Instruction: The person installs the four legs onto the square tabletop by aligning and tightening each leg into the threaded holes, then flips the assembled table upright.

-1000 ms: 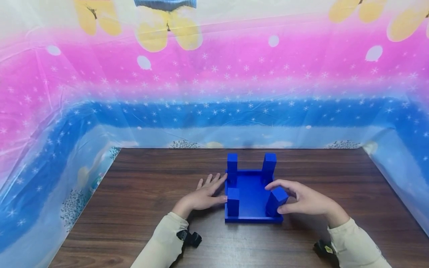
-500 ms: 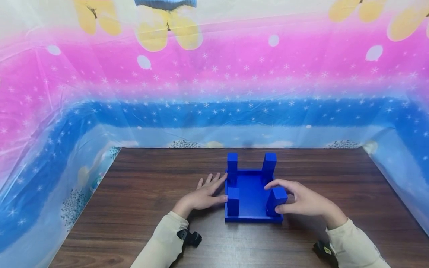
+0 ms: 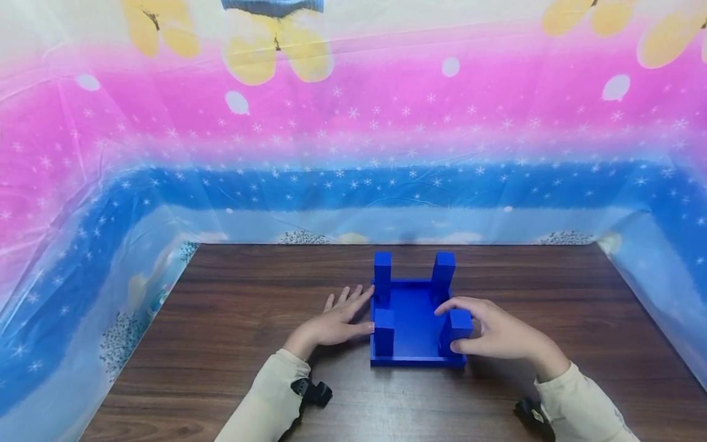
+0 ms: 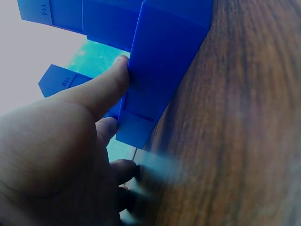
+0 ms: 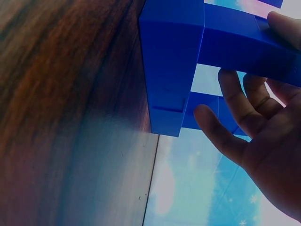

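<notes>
A blue tray-like base point(image 3: 414, 322) with a low rim lies on the table, and a square blue post stands at each corner, like a small table turned upside down. My right hand point(image 3: 505, 328) pinches the near right post point(image 3: 457, 325) between thumb and fingers. In the right wrist view, the thumb and curled fingers are on opposite sides of that post point(image 5: 240, 40). At the left side, my left hand point(image 3: 331, 326) has its fingers extended. Its thumb and index fingertip rest against the base's side wall point(image 4: 162, 61), as the left wrist view shows.
The brown wood-grain table point(image 3: 248, 276) extends around the base. A pink and blue patterned cloth point(image 3: 353, 135) hangs behind and at both sides. Black straps with small devices point(image 3: 313, 391) sit at the cuffs of both pale sleeves.
The near right post has straightened from a lean. My right hand and its thumb have shifted slightly left with it. The left hand and the base have stayed in place.
</notes>
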Demonstrator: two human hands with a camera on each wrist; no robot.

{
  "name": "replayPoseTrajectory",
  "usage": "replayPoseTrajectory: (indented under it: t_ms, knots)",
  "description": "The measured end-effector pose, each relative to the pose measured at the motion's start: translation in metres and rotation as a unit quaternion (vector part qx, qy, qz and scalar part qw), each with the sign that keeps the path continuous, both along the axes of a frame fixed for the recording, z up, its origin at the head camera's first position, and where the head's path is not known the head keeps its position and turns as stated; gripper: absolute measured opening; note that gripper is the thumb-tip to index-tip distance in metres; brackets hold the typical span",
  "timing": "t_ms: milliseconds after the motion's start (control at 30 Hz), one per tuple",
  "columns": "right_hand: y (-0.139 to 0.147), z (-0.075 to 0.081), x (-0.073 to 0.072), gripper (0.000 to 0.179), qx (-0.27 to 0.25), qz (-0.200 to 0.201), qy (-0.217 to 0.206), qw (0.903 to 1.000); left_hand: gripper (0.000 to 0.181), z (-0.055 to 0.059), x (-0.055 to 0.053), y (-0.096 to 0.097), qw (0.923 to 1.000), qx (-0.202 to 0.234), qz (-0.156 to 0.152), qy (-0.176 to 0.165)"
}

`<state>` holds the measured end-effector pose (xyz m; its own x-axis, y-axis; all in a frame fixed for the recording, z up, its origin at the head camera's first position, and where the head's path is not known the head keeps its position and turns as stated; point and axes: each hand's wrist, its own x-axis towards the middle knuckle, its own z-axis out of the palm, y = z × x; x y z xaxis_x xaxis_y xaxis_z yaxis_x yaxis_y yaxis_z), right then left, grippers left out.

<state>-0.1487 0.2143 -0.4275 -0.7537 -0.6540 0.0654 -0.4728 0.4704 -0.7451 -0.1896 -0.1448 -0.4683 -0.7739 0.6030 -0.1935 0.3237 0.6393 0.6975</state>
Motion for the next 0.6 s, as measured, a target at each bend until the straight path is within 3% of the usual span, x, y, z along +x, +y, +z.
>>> replayPoseTrajectory:
  t_ms: [400,600]
  knots:
    - [-0.0025,0.0004,0.0014,0.046,0.032,-0.022,0.008,0.9992,0.087,0.0012,0.0006,0.0002,1.0,0.002,0.001,0.0]
    - [-0.0021,-0.0047,0.0,0.037,-0.008,-0.007,0.005,0.9999,0.087,0.0033,0.001,0.0004,0.9999,0.008,0.005,-0.006]
